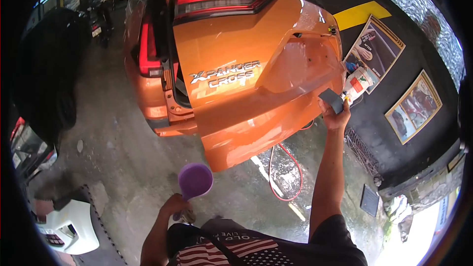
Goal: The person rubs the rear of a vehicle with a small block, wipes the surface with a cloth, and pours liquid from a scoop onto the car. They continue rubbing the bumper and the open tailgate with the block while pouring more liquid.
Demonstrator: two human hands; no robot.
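Observation:
My left hand [176,204] is closed around the handle of a purple water dipper [195,180], held low over the floor with its round bowl tilted toward me. My right hand [337,115] is raised beside the right side of an orange car tailgate [231,39], gripping a dark grey sheet that looks like sandpaper [331,100]. The tailgate carries chrome "XPANDER CROSS" lettering [225,75] and a red tail light [221,1]. Its lower panel has a duller orange recess. Whether the sheet touches the panel is hard to tell.
A white printed bucket [358,83] stands beyond my right hand. A red hose [300,182] loops over the wet concrete floor. Framed posters [414,107] line the black wall at right. A white bumper [71,226] lies at lower left, and a dark motorcycle [101,29] stands behind.

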